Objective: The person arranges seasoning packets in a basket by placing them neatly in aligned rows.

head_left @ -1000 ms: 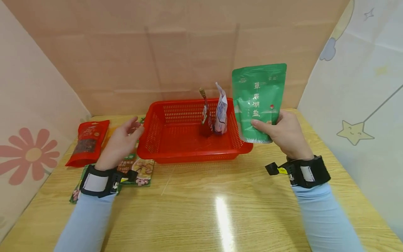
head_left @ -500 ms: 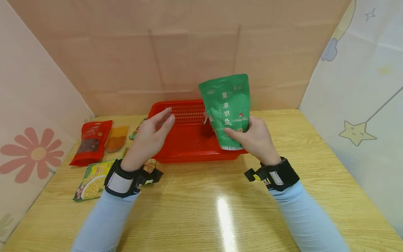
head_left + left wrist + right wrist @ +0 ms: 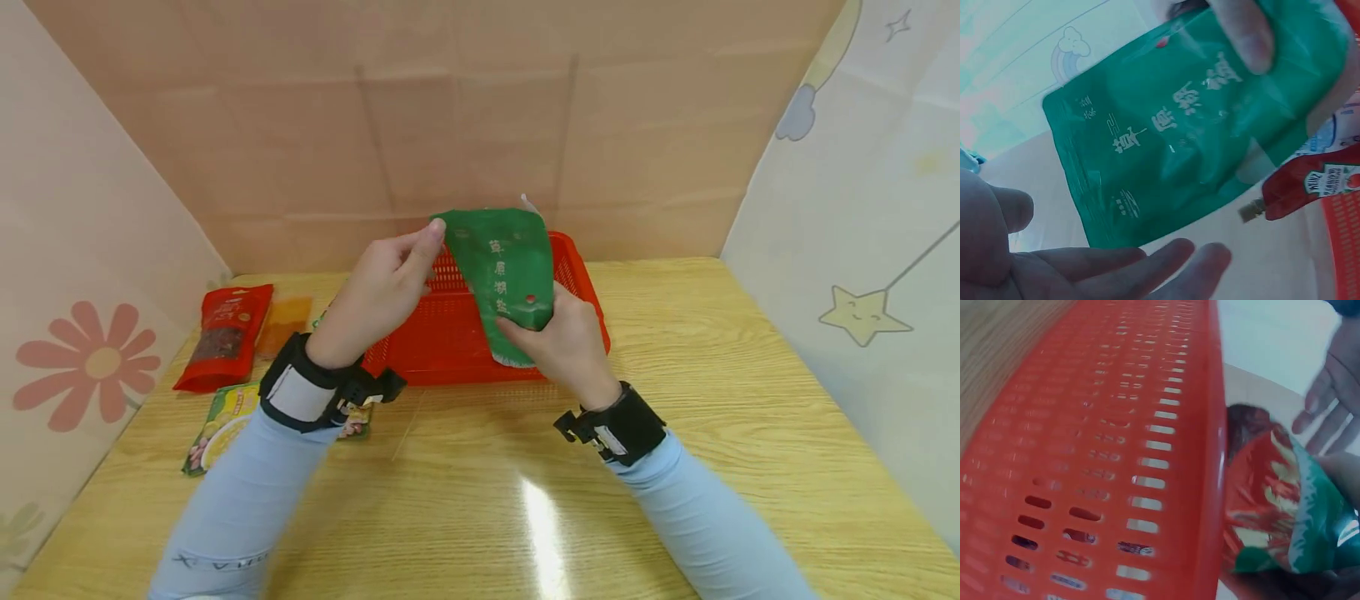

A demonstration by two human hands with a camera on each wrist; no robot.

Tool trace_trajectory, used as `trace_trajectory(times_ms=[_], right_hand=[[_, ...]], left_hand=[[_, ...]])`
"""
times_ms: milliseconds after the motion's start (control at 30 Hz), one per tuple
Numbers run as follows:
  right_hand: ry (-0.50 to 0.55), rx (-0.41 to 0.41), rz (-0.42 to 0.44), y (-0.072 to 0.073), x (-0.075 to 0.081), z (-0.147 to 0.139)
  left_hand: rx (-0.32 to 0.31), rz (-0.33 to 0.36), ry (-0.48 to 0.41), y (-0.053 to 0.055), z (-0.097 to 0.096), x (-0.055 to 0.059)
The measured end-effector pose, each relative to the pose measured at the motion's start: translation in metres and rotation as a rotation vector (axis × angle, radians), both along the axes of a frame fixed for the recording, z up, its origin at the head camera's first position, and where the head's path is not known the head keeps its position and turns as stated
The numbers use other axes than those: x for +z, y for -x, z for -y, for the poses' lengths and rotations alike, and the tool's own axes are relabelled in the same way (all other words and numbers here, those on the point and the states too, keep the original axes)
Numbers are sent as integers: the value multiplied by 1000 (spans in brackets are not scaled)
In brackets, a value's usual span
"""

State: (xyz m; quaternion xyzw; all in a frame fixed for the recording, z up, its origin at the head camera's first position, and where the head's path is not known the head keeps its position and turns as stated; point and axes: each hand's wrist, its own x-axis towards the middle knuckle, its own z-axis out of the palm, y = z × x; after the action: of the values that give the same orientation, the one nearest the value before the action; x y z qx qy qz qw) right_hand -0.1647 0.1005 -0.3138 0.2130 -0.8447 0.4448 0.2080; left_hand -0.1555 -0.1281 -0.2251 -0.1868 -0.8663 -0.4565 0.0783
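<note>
My right hand (image 3: 558, 342) grips a green stand-up salt pouch (image 3: 487, 267) by its lower right side, thumb across the printed front. The pouch hangs upright over the red plastic basket (image 3: 435, 375). At the pouch's upper left corner is my left hand (image 3: 390, 279). In the left wrist view its fingers (image 3: 1166, 269) are extended along the pouch's top edge, with the thumb standing apart. A ketchup pouch with a spout (image 3: 1310, 184) shows behind the salt pouch there. In the right wrist view, the pouch's bottom (image 3: 1304, 512) is beside the basket's slotted wall.
On the left of the table lie a red zip bag (image 3: 225, 333), an orange packet (image 3: 283, 325) and a yellow-green packet (image 3: 225, 421). Another food packet (image 3: 356, 422) is partly hidden under my left forearm. A purple-and-white pouch (image 3: 529, 202) peeks out behind the salt pouch.
My right hand has carried the salt pouch leftward from the basket's right side to over it. My left hand has moved right, up to the pouch's top corner.
</note>
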Motion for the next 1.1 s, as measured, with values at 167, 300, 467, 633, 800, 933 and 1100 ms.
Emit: trace_trajectory(times_ms=[167,300,467,633,800,933,1100], right_hand=[[-25,-76,-233,-2,-5,12],[-139,-191,-451,-5,-10,21],[-234,-282,-606,-7,-12,27],[-247,-313,-685,-8,-15,31],[-264,-292,-705,-7,-19,33],[-276,-270,-684,-8,-21,34],[-288,-222,-655,-10,-21,36]], left_hand=[[-55,111,-67,-3,0,13],[-177,245,-220,-7,-4,16],[-216,447,-461,-16,-15,18],[-188,588,-595,-18,-20,16],[-210,734,-698,-16,-18,11],[-245,788,-776,-15,-15,10],[-262,787,-802,-16,-8,12]])
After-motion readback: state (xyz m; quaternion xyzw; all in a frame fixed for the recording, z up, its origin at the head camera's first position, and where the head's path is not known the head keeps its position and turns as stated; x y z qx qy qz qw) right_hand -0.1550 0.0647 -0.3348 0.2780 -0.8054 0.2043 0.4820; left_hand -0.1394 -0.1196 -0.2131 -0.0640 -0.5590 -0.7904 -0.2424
